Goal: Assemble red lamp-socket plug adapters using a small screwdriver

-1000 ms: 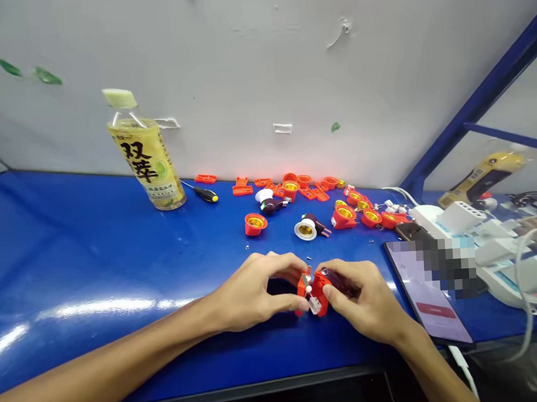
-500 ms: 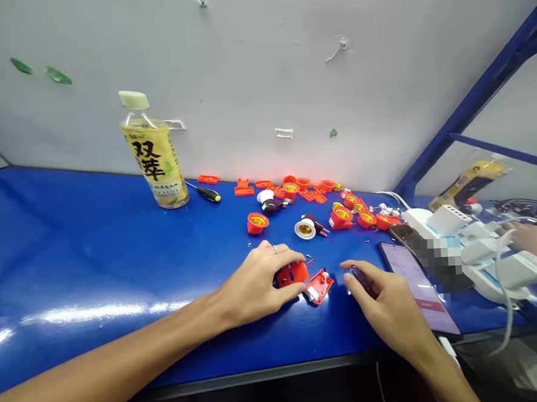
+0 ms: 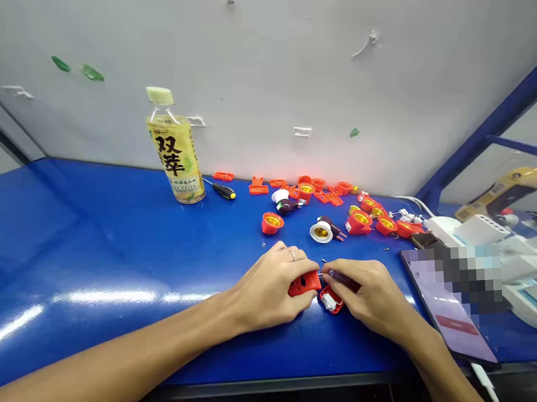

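My left hand pinches a red plastic lamp socket housing between thumb and fingers, holding it low over the blue tabletop. In my right hand is a screwdriver with a dark translucent handle. Its thin shaft points left and its tip meets the right side of the housing; the exact contact spot is too small to make out. Just below the screwdriver lies a red shell piece with a white part in it, partly covered by my right fingers. A tiny screw lies above my fingertips.
Red lamp sockets and a white-rimmed one lie behind my hands. Red flat pieces line the wall. A drink bottle stands left beside a black-yellow screwdriver. A phone and a white power strip are right.
My right hand has moved left and brought the screwdriver tip to the housing. The red shell piece is now more covered by that hand. The view has shifted somewhat.
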`<state>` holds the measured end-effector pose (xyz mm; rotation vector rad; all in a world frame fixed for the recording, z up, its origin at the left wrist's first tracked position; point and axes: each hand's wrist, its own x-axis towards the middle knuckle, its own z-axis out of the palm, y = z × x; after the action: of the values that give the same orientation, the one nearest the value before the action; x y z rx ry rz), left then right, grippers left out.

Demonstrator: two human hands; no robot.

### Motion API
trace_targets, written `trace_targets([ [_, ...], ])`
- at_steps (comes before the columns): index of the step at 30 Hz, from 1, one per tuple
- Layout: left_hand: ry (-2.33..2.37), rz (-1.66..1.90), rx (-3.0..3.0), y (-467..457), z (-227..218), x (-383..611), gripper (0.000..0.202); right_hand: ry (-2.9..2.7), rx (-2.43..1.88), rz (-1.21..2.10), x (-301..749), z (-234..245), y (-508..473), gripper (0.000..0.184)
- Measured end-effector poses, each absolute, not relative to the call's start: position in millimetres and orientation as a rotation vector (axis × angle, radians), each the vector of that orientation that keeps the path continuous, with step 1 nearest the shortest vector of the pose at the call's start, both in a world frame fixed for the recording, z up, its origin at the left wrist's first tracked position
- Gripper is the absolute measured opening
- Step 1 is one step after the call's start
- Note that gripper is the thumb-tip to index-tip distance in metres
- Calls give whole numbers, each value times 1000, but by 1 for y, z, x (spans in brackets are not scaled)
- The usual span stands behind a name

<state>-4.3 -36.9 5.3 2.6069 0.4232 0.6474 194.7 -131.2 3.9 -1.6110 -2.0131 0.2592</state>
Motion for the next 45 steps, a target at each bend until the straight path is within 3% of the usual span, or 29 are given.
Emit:
trace_targets([
  [9,449,576,2622,-40,7,-5,19,-2238,-1596,149,194,10,-132,24],
  [25,444,506,2511,-37,9,-8,10,-2459,-1618,259,190,29,-118,22],
  [36,540,559,2489,-36,2,-8,15,-2353,-1780,73,209,27,-120,15],
  [45,662,534,2541,-33,-2,-7,27,-2205,-1869,-42,210,31,-128,26],
])
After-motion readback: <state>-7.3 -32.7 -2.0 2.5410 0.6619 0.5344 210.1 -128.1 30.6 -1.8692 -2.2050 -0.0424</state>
